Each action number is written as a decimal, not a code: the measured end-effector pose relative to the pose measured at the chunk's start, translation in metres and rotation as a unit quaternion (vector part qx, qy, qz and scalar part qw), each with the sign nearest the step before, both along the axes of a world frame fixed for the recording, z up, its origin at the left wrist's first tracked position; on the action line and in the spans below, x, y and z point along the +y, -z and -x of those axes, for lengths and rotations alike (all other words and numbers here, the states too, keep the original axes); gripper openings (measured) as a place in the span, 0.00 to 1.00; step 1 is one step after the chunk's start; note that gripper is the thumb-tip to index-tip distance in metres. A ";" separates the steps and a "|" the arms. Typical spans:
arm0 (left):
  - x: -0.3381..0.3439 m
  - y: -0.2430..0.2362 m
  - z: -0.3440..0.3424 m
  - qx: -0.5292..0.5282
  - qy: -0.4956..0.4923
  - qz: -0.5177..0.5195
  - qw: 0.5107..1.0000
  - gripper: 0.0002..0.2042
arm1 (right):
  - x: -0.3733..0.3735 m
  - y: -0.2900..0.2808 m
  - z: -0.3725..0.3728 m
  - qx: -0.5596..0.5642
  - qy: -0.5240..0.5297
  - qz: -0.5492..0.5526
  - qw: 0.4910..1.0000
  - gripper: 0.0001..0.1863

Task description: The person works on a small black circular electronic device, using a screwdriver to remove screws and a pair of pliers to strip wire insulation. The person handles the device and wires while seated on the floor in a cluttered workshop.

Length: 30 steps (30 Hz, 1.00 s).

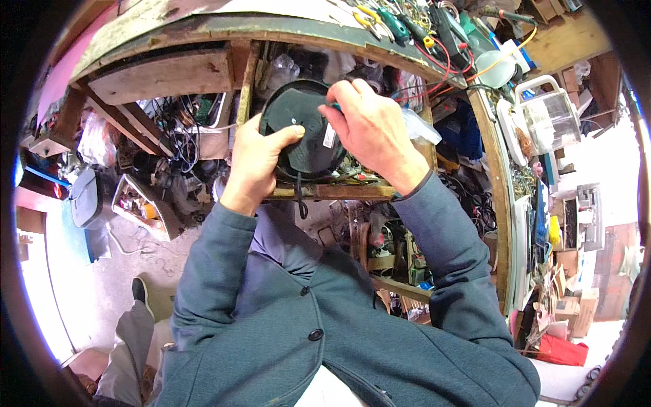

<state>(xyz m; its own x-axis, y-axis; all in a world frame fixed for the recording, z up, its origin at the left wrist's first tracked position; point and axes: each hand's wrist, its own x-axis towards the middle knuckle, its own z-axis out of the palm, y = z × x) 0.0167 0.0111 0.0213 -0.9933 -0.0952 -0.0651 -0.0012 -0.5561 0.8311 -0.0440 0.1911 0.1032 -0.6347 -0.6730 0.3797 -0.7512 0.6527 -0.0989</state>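
Note:
A round black appliance base with a small white label is held up over an open drawer-like bay of the bench. My left hand grips its left side, the thumb pressed on the flat face near the middle. A short black cord hangs from the base's near edge. My right hand is over the right side of the base, its fingers curled into a pinch. A bit of teal shows at those fingertips, but what they hold is mostly hidden.
Pliers and several other hand tools lie on the bench top at the far right, beside red and yellow wires. A clear jug-like container stands farther right. At left are a box of parts and another person's leg.

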 end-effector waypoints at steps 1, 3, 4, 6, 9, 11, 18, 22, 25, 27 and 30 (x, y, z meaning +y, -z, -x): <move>-0.001 -0.001 0.000 -0.006 -0.008 0.005 1.000 0.17 | -0.001 -0.002 0.000 -0.004 -0.019 0.023 1.000 0.12; 0.000 -0.001 -0.002 -0.016 -0.020 0.009 1.000 0.17 | 0.000 -0.010 -0.001 -0.012 -0.053 0.063 0.997 0.12; 0.002 -0.004 -0.002 -0.014 -0.022 -0.005 1.000 0.17 | 0.002 -0.006 0.004 -0.004 -0.104 0.111 0.988 0.12; 0.001 -0.002 -0.001 -0.010 -0.011 0.001 1.000 0.17 | 0.001 -0.007 -0.001 -0.018 -0.083 0.068 0.994 0.12; 0.000 0.000 -0.001 -0.007 0.000 0.007 1.000 0.17 | -0.001 -0.002 0.000 -0.024 -0.021 0.023 0.999 0.13; -0.001 -0.001 0.000 -0.008 -0.006 0.003 1.000 0.17 | -0.001 -0.004 0.000 -0.031 -0.006 0.024 0.999 0.13; -0.001 -0.002 0.000 -0.013 0.004 -0.011 1.000 0.18 | -0.001 -0.008 -0.004 0.005 -0.056 0.044 0.997 0.12; -0.002 -0.001 -0.002 -0.010 -0.012 -0.009 1.000 0.18 | 0.003 -0.006 0.000 -0.013 -0.022 0.033 0.999 0.11; 0.002 -0.006 -0.002 -0.002 -0.019 -0.023 1.000 0.16 | 0.003 -0.006 0.002 0.018 -0.114 0.130 0.985 0.11; 0.001 -0.003 -0.001 -0.001 -0.007 -0.016 1.000 0.17 | 0.002 -0.007 -0.003 0.015 -0.078 0.067 0.995 0.11; -0.001 0.002 -0.001 0.001 -0.011 -0.008 1.000 0.17 | 0.000 -0.007 -0.004 -0.029 -0.018 0.013 0.999 0.11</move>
<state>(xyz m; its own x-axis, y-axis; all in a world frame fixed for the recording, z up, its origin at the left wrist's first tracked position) 0.0177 0.0102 0.0189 -0.9912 -0.1157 -0.0648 0.0126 -0.5688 0.8224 -0.0401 0.1913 0.1100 -0.6316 -0.6862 0.3609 -0.7667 0.6220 -0.1590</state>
